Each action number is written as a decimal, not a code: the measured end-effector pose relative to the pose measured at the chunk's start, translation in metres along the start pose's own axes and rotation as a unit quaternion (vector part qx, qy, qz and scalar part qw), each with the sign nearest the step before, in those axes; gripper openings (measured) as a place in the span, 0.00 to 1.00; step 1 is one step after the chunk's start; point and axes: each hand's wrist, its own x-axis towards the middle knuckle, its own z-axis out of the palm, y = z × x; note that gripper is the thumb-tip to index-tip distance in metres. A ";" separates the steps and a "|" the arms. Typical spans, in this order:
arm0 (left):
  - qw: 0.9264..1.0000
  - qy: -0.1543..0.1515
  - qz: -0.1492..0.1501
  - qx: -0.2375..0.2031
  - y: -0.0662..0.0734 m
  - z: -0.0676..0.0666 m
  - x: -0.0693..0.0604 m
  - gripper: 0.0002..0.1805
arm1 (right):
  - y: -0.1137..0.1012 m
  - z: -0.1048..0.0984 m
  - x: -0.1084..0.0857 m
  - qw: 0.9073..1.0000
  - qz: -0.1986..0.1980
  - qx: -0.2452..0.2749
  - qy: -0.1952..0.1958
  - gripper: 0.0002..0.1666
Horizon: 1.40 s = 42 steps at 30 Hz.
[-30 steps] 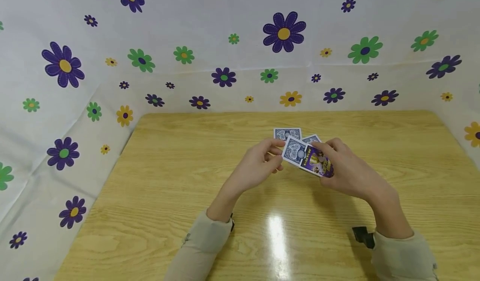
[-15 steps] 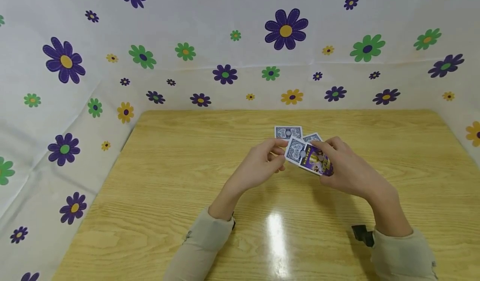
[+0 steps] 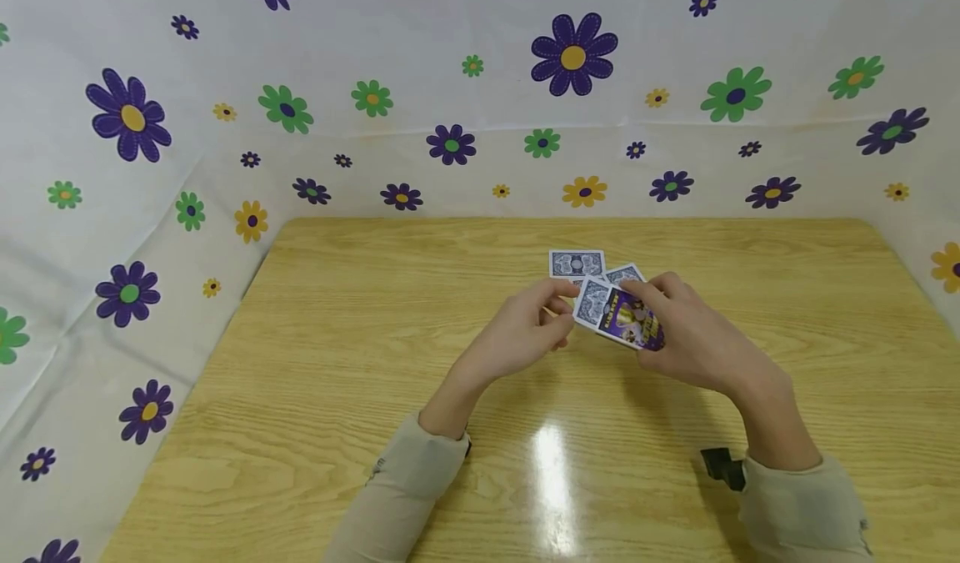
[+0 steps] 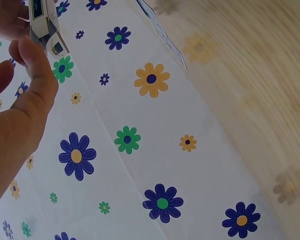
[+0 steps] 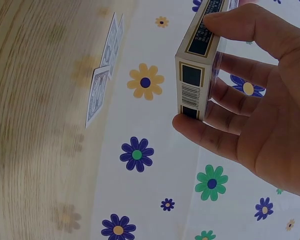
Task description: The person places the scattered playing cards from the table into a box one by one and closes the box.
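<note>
In the head view my right hand (image 3: 708, 334) grips a purple playing-card box (image 3: 630, 317), its thumb on top. From the box's left end sticks out a blue-backed deck of cards (image 3: 593, 303). The fingertips of my left hand (image 3: 517, 334) touch the deck's outer end, the index finger and thumb near its corners. In the left wrist view a white end flap (image 4: 57, 47) of the box hangs beside the left fingers, which partly hide its mouth. The right wrist view shows the box's barcode end (image 5: 191, 92) inside the right hand's grasp.
Just behind the box, several loose blue-backed cards lie on the wooden table, among them a flat card (image 3: 577, 263) and a slanted card (image 3: 624, 273). A flower-print cloth (image 3: 405, 154) stands behind and to the left of the table (image 3: 300, 396).
The deck has slid farther into the box, so less of its blue back shows. The left hand has moved slightly right with it, while the right hand has hardly moved.
</note>
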 end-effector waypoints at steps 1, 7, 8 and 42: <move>1.000 -0.002 -0.002 -0.001 0.000 0.000 0.000 0.21 | 0.000 0.000 0.000 1.000 -0.001 0.001 -0.001 0.47; 1.000 -0.007 -0.012 0.005 0.000 0.002 0.003 0.21 | 0.002 -0.002 0.002 1.000 -0.006 -0.001 -0.002 0.47; 1.000 -0.008 -0.014 0.005 0.000 0.002 0.004 0.21 | 0.002 -0.003 0.002 1.000 -0.006 0.000 -0.002 0.47; 0.999 -0.030 -0.010 0.009 -0.001 0.011 0.007 0.21 | 0.004 -0.006 0.005 1.000 -0.009 -0.003 -0.010 0.47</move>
